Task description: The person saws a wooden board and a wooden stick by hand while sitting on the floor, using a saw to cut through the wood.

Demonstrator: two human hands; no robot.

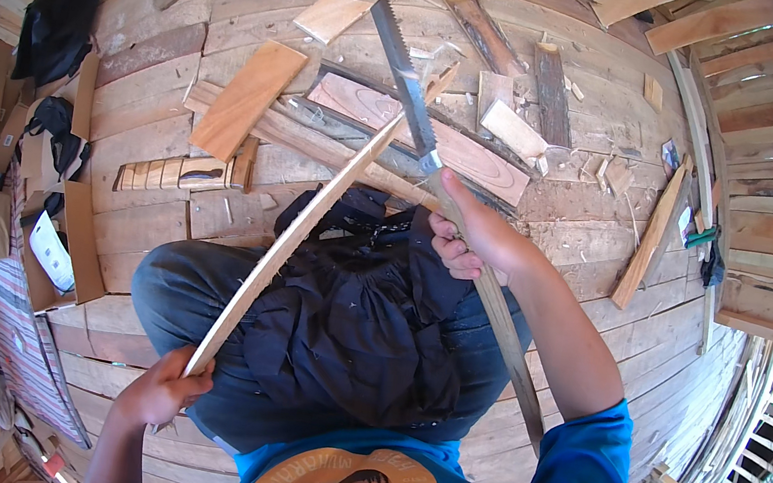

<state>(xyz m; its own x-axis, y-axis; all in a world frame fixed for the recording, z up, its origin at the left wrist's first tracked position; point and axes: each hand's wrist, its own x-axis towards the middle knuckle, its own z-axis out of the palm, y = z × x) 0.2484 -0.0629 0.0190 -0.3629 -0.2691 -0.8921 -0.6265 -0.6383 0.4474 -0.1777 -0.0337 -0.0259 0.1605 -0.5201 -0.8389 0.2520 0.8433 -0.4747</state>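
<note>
Your left hand (168,389) is closed around the near end of a long, pale wooden stick (293,233), down beside your left knee. The stick slants up and to the right across your lap, rough along its edge, far end over the floor (129,228) ahead of you.

Your right hand (475,235) is clenched on a saw (406,75), fingers wrapped round the long wooden handle near the blade, thumb laid along it. Handle runs back past your right thigh toward your sleeve; blade points up and left. Blade and stick cross near the stick's far end. Can't tell from this view whether the teeth are in the wood or just passing over it.

You're seated, legs folded, dark cloth (350,321) bunched in your lap.

Ahead: a pinkish board (489,160) lies partly behind the saw, an orange-brown board (248,101) sits left of the stick, a short board (332,19) lies farther out. Two bark-edged pieces (555,97) and chips are scattered beyond the blade. A lone plank (651,241) lies off to the right. Open cardboard box (85,241) on your left, black bag (59,23) past it.
</note>
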